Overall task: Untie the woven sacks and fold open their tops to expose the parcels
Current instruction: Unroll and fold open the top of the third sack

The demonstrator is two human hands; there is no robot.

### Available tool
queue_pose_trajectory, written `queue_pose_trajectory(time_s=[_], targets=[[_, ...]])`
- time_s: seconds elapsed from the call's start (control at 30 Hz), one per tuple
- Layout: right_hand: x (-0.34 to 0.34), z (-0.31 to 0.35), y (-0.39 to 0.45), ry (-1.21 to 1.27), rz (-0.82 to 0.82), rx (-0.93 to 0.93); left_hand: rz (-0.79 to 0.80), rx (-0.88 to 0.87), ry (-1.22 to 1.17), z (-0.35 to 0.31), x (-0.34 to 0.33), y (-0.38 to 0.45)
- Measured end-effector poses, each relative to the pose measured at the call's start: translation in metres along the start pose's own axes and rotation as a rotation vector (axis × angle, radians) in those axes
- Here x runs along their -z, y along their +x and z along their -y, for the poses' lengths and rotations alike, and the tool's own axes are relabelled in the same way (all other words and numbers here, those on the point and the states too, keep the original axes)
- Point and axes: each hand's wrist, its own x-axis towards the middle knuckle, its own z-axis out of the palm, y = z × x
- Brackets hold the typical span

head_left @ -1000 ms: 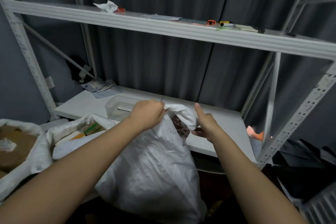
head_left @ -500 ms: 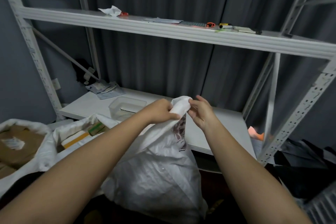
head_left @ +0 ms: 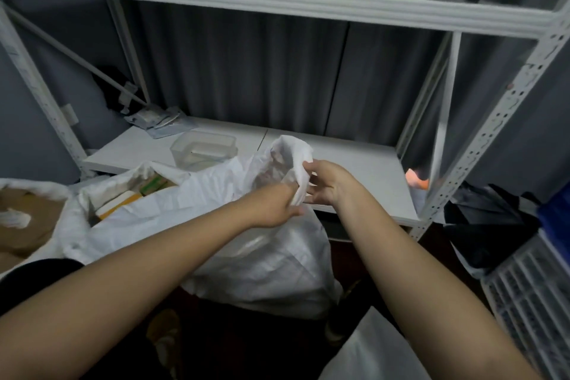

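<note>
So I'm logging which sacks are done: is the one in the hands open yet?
Not yet. Both hands, left hand and right hand, grip the white sack at its bunched top; no parcels show.

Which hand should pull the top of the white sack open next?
Probably the right hand: its fingers pinch the bunched top of the woven sack from the shelf side. The left hand grips lower down, steadying the neck.

White woven sack stands upright, top bunched.
</note>
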Motion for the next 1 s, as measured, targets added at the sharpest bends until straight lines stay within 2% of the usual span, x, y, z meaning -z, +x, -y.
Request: queue_pose_trajectory(time_s=[0.07,0.1,0.17,0.23,0.27,0.33,0.4,0.47,0.53,0.6,0.67,0.7,0.73,0.77,0.8,0.87,0.9,0.93,1.0], targets=[[0.001,-0.009,-0.009,-0.020,-0.015,0.030,0.229,0.039,-0.121,0.004,0.005,-0.006],[0.004,-0.015,-0.010,0.007,-0.033,0.047,0.219,0.079,-0.157,0.008,0.011,-0.005],[0.008,-0.031,-0.013,0.061,-0.066,0.084,-0.060,0.153,-0.168,0.010,0.028,-0.001],[0.011,-0.048,-0.012,0.015,-0.102,0.112,-0.367,0.092,-0.111,0.009,0.032,0.011],[0.010,-0.055,-0.013,-0.018,-0.122,0.110,-0.389,0.014,-0.128,0.007,0.030,0.017],[0.013,-0.073,-0.011,-0.016,-0.169,0.100,-0.218,-0.137,-0.078,-0.001,0.017,0.033],[0.021,-0.087,-0.010,0.022,-0.239,0.114,-0.038,-0.203,0.054,-0.007,0.002,0.049],[0.032,-0.098,-0.014,0.119,-0.293,0.127,0.060,-0.157,0.102,-0.009,-0.009,0.061],[0.045,-0.106,-0.024,0.078,-0.324,0.239,0.068,-0.088,0.169,-0.006,-0.018,0.072],[0.059,-0.113,-0.034,-0.242,-0.345,0.382,0.052,-0.073,0.222,-0.006,-0.024,0.083],[0.070,-0.121,-0.028,-0.679,-0.364,0.468,0.080,-0.075,0.175,-0.008,-0.024,0.096],[0.072,-0.125,-0.022,-0.783,-0.373,0.496,0.103,-0.083,0.133,-0.009,-0.024,0.102],[0.071,-0.126,-0.018,-0.782,-0.385,0.502,0.121,-0.100,0.100,-0.008,-0.023,0.107],[0.074,-0.125,-0.011,-0.679,-0.385,0.488,0.137,-0.133,0.086,-0.006,-0.022,0.111],[0.077,-0.122,-0.007,-0.456,-0.337,0.418,0.149,-0.182,0.080,-0.004,-0.020,0.112],[0.086,-0.113,-0.003,0.060,-0.106,0.177,0.184,-0.296,0.084,0.008,-0.019,0.115],[0.091,-0.109,-0.001,0.155,-0.055,0.095,0.198,-0.344,0.119,0.014,-0.020,0.114],[0.093,-0.106,0.002,0.029,-0.081,0.076,0.196,-0.372,0.161,0.019,-0.023,0.114],[0.087,-0.105,0.004,-0.538,-0.289,0.215,0.136,-0.370,0.220,0.021,-0.028,0.116]])
